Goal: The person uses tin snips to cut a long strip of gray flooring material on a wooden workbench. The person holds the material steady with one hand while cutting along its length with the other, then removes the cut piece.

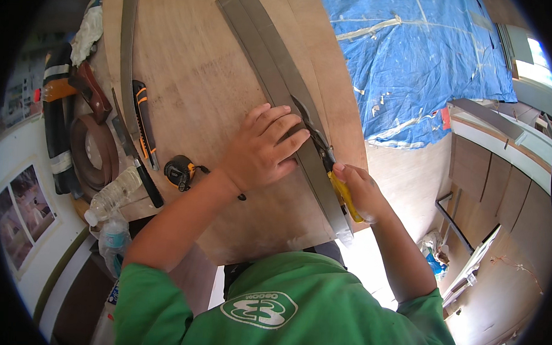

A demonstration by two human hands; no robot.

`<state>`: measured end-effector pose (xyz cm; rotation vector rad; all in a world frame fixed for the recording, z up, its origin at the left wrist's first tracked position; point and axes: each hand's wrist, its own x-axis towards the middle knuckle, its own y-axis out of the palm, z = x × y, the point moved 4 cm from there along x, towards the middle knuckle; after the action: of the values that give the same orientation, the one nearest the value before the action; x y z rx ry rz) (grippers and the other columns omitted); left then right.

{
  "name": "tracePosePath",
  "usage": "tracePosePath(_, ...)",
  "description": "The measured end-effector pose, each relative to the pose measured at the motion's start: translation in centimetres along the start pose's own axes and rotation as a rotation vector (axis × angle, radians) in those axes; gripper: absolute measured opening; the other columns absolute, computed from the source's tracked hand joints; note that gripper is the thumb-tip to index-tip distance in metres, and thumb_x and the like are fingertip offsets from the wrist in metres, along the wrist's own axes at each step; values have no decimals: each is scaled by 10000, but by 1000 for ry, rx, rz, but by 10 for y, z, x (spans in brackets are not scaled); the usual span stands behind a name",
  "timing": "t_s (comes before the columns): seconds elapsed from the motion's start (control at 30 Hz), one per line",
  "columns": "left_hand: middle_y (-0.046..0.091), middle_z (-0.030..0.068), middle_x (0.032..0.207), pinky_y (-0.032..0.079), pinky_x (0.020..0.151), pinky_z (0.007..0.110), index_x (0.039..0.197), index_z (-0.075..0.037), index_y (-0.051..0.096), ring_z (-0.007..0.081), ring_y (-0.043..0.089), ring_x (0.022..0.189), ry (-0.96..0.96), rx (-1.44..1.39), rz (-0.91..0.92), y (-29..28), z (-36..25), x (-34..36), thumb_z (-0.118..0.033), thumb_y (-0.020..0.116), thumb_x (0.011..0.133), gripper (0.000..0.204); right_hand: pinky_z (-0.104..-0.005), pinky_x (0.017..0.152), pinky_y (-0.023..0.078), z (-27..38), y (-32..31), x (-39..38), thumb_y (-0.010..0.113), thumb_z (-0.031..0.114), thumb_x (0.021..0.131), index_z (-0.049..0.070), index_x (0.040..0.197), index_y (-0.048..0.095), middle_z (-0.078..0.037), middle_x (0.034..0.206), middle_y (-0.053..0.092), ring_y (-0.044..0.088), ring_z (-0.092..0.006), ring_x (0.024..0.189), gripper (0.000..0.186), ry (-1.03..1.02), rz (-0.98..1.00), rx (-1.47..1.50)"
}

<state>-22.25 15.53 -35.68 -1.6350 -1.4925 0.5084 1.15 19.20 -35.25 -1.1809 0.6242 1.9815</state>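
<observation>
A long, flat grey-brown strip with a lengthwise line [265,50] lies on the light-brown wooden desk [188,66], running beneath the left hand [262,141] and beyond it. That hand rests over the strip, palm down, fingers slightly spread. The right hand [361,194] is closed around the yellow handles of dark metal snips [321,143], whose blades meet the strip's right edge, just beside the left fingertips. Left of the left hand sit a black-and-yellow tape measure [179,172] and, farther out, an orange-and-black utility knife [143,116]. Beyond the right hand spreads a creased blue tarp [413,74].
</observation>
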Motion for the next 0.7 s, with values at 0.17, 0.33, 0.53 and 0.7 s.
tracePosePath(0.17,714,90,1258,494,1126,521,1209,-92,732,325,664,1275,-33,-3,-128,6,-1,-9,-34,770,750,464,-336,840,516,-1,-1,2,522,465,1084,-88,1150,685,-106,978,712,655,-178,937,580,30,101,120)
tracePosePath(0.33,756,73,1179,535,1065,485,1177,-73,749,282,734,1182,-87,3,-238,8,-8,-5,52,702,771,428,-351,836,514,-18,5,-10,542,488,1096,-58,1092,712,-109,943,714,661,-196,902,572,-308,-17,-127)
tracePosePath(0.53,746,27,1211,514,1061,457,1197,-115,743,242,718,1224,-100,43,-241,15,-13,-13,-81,817,777,428,-363,818,510,-26,4,-7,548,489,1102,-47,1075,724,-113,909,720,667,-216,884,565,-245,-80,-167)
tracePosePath(0.7,740,30,1208,473,1089,470,1193,-117,738,240,699,1254,-99,61,-239,21,-14,-19,-78,792,796,403,-331,678,513,-18,10,-10,568,443,1096,-23,1010,708,-93,820,680,650,-178,721,494,-184,-76,-130)
